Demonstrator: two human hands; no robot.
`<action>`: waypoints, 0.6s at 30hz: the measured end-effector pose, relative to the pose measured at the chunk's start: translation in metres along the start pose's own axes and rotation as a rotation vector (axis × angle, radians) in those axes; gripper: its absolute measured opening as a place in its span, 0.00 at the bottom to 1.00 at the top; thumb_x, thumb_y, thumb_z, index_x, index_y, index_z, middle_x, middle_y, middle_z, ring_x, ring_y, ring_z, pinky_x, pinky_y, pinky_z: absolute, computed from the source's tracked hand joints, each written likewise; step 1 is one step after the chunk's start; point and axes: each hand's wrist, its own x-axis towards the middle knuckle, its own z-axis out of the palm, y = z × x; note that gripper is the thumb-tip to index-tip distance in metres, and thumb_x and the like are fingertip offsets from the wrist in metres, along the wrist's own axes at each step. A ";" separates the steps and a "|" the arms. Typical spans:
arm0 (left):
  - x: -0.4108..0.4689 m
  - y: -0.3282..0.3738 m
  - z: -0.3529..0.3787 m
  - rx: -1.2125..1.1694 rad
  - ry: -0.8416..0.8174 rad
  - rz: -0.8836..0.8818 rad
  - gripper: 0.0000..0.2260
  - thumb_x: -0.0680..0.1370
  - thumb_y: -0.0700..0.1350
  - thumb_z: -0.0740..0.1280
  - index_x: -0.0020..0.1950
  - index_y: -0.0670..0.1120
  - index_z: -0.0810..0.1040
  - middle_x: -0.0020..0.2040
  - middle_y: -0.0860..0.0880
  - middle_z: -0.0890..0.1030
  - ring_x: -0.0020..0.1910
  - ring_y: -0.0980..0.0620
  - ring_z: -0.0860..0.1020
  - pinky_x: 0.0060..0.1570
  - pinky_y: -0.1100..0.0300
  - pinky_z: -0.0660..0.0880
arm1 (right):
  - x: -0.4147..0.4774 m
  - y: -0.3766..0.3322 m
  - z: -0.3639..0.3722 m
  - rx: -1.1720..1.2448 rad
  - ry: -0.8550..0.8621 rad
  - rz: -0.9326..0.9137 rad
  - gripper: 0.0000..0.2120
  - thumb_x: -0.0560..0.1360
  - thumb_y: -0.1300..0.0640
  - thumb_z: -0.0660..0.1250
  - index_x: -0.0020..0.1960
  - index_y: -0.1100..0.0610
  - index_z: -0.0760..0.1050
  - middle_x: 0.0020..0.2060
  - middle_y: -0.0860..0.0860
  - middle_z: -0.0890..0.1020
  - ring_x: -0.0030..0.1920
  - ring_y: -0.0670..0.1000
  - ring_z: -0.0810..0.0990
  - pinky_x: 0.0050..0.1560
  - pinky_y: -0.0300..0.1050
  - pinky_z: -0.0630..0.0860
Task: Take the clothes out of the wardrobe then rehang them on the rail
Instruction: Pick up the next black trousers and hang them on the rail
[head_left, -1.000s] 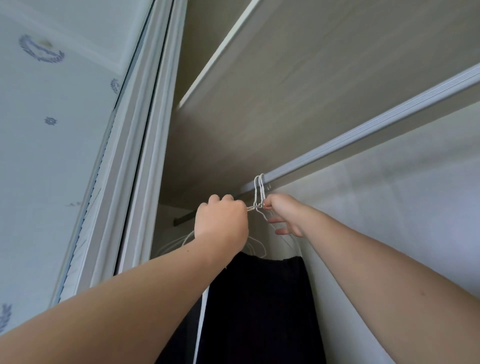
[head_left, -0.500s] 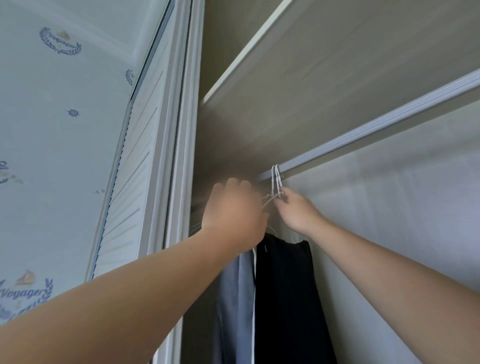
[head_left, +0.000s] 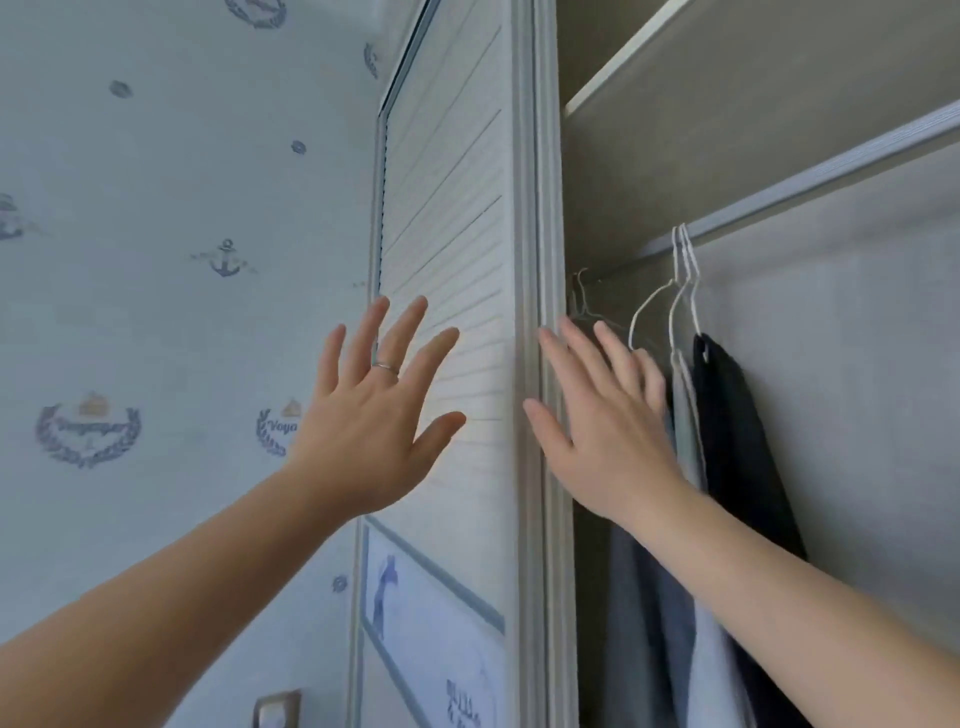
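Inside the wardrobe a grey metal rail (head_left: 810, 179) runs under a shelf. White wire hangers (head_left: 684, 275) hook over it, carrying a black garment (head_left: 737, 447) and grey-blue clothes (head_left: 670, 623) that hang side by side. My left hand (head_left: 374, 415) is spread flat in front of the slatted white door, a ring on one finger, holding nothing. My right hand (head_left: 602, 421) is also spread with straight fingers, in front of the door frame and just left of the hanging clothes, empty.
The slatted white wardrobe door (head_left: 447, 249) stands at centre with its frame (head_left: 540, 260) beside it. A shelf board (head_left: 727, 78) sits above the rail. Wallpaper with anchors (head_left: 226, 257) fills the left. A light switch (head_left: 275, 709) shows at the bottom.
Both hands let go of the hanger hooks on the rail and dropped back leftward, fingers now spread. The view swung left and down, showing the door and wall.
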 end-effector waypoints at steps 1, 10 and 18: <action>-0.025 -0.014 -0.007 -0.004 -0.028 -0.025 0.33 0.79 0.66 0.46 0.81 0.53 0.53 0.82 0.48 0.49 0.80 0.41 0.43 0.76 0.37 0.46 | -0.012 -0.025 0.004 0.042 -0.042 -0.011 0.30 0.80 0.39 0.47 0.79 0.46 0.45 0.79 0.44 0.46 0.79 0.51 0.41 0.76 0.60 0.41; -0.276 -0.128 -0.107 0.114 -0.273 -0.312 0.34 0.79 0.68 0.48 0.82 0.54 0.45 0.82 0.51 0.43 0.80 0.46 0.37 0.76 0.39 0.41 | -0.122 -0.264 0.053 0.357 -0.329 -0.163 0.34 0.78 0.35 0.44 0.79 0.46 0.44 0.80 0.46 0.45 0.79 0.54 0.42 0.75 0.64 0.40; -0.500 -0.189 -0.232 0.305 -0.534 -0.741 0.35 0.78 0.68 0.47 0.81 0.56 0.43 0.82 0.54 0.41 0.79 0.48 0.35 0.76 0.40 0.39 | -0.222 -0.480 0.078 0.621 -0.587 -0.404 0.33 0.78 0.35 0.43 0.79 0.47 0.41 0.80 0.47 0.44 0.79 0.55 0.42 0.74 0.65 0.42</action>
